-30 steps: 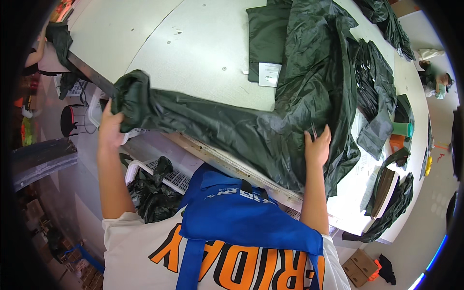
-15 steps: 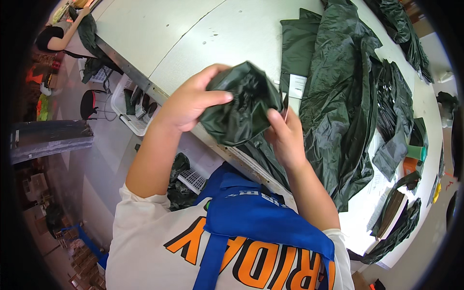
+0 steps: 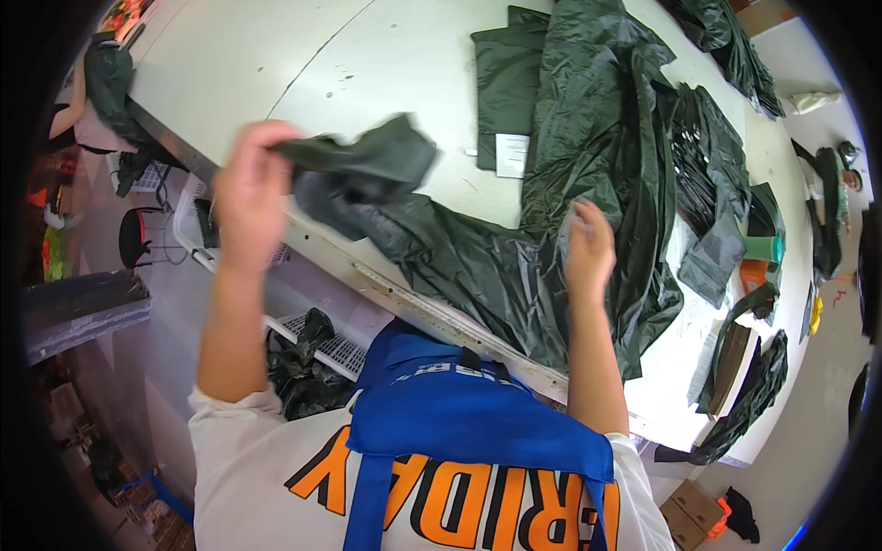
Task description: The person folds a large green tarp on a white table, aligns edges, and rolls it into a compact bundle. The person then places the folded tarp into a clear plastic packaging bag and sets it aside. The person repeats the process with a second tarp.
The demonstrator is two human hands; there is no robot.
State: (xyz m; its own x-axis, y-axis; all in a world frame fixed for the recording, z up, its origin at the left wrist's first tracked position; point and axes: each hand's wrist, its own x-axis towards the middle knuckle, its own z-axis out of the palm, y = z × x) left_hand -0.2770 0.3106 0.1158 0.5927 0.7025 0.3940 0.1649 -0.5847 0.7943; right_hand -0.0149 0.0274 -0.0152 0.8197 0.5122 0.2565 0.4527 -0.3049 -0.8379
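Observation:
My left hand [image 3: 250, 197], blurred by motion, grips one end of a thin, shiny dark green garment piece [image 3: 459, 253] at the left. Its sleeve-like end [image 3: 381, 165] is lifted and spreads out to the right of the hand, above the table edge. From there the cloth runs right, along the front edge, to the larger dark green fabric pile [image 3: 588, 119]. Over that pile is my right hand [image 3: 590, 246], its fingers curled and close together at the cloth. What lies between those fingers is too small to make out.
A folded green piece with a white label [image 3: 512, 154] lies beside the pile on the white table [image 3: 367, 69]. Farther right are more green pieces [image 3: 721, 262] and a green spool [image 3: 763, 249]. White baskets [image 3: 340, 356] stand below the edge; another person's arm [image 3: 69, 115] shows far left.
My left hand has moved left, drawing the garment end outward from the bunch held between both hands. My right hand has moved apart, onto the pile. The view has shifted right.

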